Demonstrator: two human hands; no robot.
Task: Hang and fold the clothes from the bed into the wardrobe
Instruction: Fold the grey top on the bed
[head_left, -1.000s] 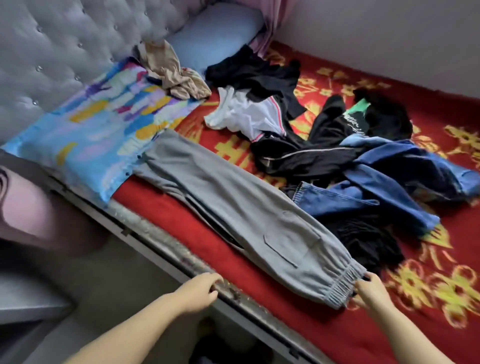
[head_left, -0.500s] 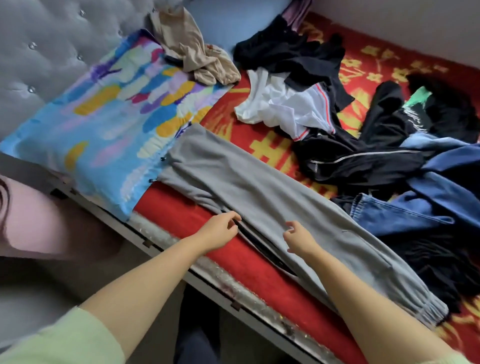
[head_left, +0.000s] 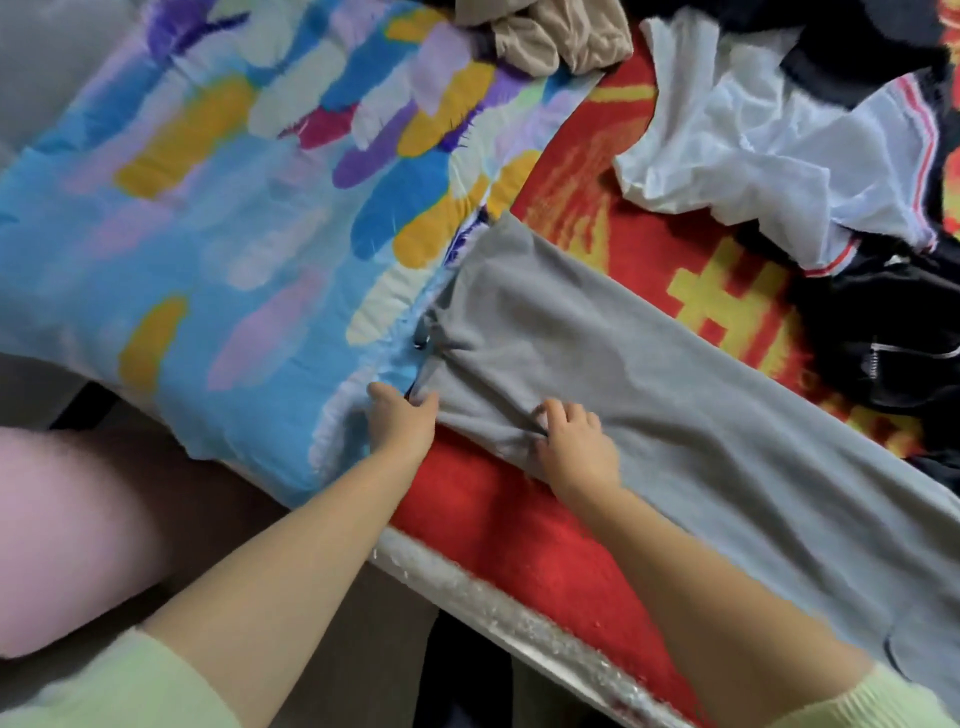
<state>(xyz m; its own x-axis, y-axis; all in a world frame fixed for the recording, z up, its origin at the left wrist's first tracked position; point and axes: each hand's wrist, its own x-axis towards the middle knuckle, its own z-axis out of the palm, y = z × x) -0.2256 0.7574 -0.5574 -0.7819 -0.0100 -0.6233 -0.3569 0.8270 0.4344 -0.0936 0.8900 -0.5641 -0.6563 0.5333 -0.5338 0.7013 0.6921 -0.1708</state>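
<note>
Grey sweatpants (head_left: 649, 374) lie flat across the red bed (head_left: 509, 525), waistband toward the colourful pillow. My left hand (head_left: 402, 421) grips the near corner of the waistband, where it meets the pillow. My right hand (head_left: 574, 441) pinches the near edge of the grey fabric a little to the right, bunching it. A white garment (head_left: 769, 161), black clothes (head_left: 883, 332) and a beige garment (head_left: 550, 36) lie further back on the bed.
A blue pillow with yellow, purple and pink strokes (head_left: 218, 223) fills the left of the bed. The bed's metal edge rail (head_left: 519, 618) runs diagonally below my arms. A pink object (head_left: 67, 525) sits at lower left, off the bed.
Both hands moved left along the grey sweatpants, from the ankle cuff and bed rail to the waistband end, and took hold of the fabric. The camera moved closer.
</note>
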